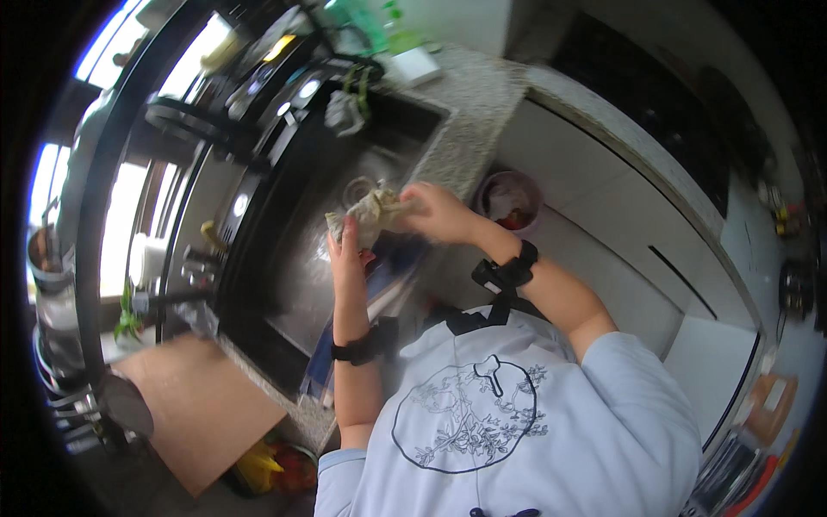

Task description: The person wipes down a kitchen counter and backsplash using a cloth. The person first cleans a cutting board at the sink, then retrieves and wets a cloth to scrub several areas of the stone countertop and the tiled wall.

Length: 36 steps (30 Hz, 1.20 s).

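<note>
A crumpled, pale yellowish cloth (369, 210) is bunched between my two hands above the dark sink basin (284, 265). My left hand (347, 242) grips its near-left end, thumb up against the folds. At the other end my right hand (431, 210) closes around a twisted part of the cloth; this hand is blurred. Just below the hands, a dark blue item (394, 258) lies along the sink's front edge, partly hidden by my left forearm. A small reddish bit (367, 257) shows by my left hand, too blurred to name.
A greyish cloth (345, 113) hangs at the sink's far end. Beyond it stand a white box (415, 66) and a green bottle (402, 39) on the speckled counter (481, 84). A pink bucket (510, 200) is below my right wrist. A brown board (197, 407) lies left of the sink.
</note>
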Each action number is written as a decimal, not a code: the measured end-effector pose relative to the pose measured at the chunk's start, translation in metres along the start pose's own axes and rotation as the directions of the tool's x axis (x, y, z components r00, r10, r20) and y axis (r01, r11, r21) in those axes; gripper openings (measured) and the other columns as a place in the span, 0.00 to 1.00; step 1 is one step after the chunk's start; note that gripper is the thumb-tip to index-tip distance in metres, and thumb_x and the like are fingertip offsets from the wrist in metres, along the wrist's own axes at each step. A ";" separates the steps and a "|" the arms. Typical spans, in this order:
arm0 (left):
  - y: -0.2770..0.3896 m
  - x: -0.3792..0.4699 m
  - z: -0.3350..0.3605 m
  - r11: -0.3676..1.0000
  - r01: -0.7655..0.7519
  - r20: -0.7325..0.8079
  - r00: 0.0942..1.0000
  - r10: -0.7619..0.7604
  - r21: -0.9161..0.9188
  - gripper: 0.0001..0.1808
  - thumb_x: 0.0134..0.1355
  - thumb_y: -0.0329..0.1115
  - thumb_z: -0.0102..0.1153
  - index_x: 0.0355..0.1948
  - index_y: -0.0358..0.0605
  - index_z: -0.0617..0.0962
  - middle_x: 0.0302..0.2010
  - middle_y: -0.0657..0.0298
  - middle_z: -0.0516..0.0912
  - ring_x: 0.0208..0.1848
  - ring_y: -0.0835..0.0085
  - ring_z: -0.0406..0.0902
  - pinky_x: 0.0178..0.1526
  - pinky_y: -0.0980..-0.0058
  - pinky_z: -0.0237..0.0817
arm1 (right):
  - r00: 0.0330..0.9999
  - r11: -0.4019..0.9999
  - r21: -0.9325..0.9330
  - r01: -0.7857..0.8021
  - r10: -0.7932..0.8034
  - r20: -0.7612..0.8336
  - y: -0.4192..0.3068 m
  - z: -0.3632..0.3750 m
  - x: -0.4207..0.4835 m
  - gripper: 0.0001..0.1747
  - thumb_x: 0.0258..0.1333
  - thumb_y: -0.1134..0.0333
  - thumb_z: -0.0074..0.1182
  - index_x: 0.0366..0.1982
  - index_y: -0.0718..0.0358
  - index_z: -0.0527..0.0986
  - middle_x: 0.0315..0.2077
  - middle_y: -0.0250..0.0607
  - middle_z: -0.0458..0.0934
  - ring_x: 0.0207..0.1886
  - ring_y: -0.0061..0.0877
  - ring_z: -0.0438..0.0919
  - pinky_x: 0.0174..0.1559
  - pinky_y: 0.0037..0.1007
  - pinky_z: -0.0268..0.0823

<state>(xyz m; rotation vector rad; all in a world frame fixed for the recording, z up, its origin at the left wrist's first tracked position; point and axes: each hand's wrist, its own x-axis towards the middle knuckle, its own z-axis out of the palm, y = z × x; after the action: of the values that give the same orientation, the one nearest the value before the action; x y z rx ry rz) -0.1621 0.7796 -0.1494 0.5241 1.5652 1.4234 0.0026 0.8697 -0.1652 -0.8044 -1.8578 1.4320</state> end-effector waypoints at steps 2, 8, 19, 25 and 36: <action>-0.006 -0.002 0.052 0.998 0.033 0.053 0.998 -0.036 0.050 0.28 0.55 0.59 0.48 0.43 0.46 0.70 0.31 0.67 0.73 0.27 0.81 0.68 0.28 0.81 0.61 | 0.990 0.999 -0.012 -0.033 0.031 -0.137 0.004 -0.050 -0.036 0.14 0.43 0.69 0.57 0.33 0.65 0.68 0.29 0.39 0.73 0.32 0.23 0.73 0.33 0.25 0.66; -0.049 -0.011 0.199 0.951 -0.088 0.426 0.904 -0.049 0.296 0.25 0.58 0.54 0.45 0.44 0.44 0.72 0.35 0.67 0.75 0.36 0.78 0.72 0.32 0.78 0.63 | 0.830 0.980 0.111 -0.168 0.201 -0.520 0.039 -0.182 -0.169 0.15 0.47 0.63 0.57 0.33 0.65 0.68 0.24 0.34 0.73 0.27 0.18 0.71 0.31 0.22 0.64; -0.168 -0.122 0.448 0.749 -0.582 0.917 0.389 -0.085 0.316 0.17 0.54 0.42 0.54 0.25 0.34 0.75 0.18 0.65 0.72 0.22 0.77 0.64 0.26 0.75 0.59 | 0.009 0.780 0.228 -0.583 0.287 -0.958 0.023 -0.249 -0.437 0.16 0.45 0.61 0.58 0.32 0.64 0.72 0.19 0.36 0.74 0.23 0.19 0.71 0.27 0.23 0.64; -0.211 -0.185 0.518 0.610 -0.704 0.931 0.256 -0.259 0.363 0.18 0.49 0.45 0.57 0.21 0.37 0.77 0.20 0.58 0.76 0.23 0.76 0.70 0.28 0.73 0.63 | -0.178 0.813 0.198 -0.548 0.118 -0.977 0.024 -0.260 -0.531 0.11 0.45 0.64 0.58 0.25 0.65 0.73 0.19 0.35 0.73 0.22 0.20 0.70 0.27 0.21 0.62; -0.241 -0.249 0.639 0.552 -0.832 0.867 -0.234 -0.441 0.056 0.26 0.48 0.34 0.58 0.49 0.40 0.68 0.38 0.59 0.77 0.43 0.69 0.73 0.46 0.73 0.63 | -0.188 0.937 0.100 -0.336 0.038 -0.982 -0.021 -0.381 -0.563 0.03 0.50 0.74 0.51 0.27 0.67 0.70 0.23 0.30 0.69 0.26 0.13 0.66 0.30 0.16 0.60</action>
<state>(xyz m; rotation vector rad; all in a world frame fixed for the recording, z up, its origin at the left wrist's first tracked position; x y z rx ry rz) 0.5555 0.8656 -0.2267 2.1170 0.3355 -0.1635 0.6426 0.6396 -0.1416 -1.7029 -0.4782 0.2066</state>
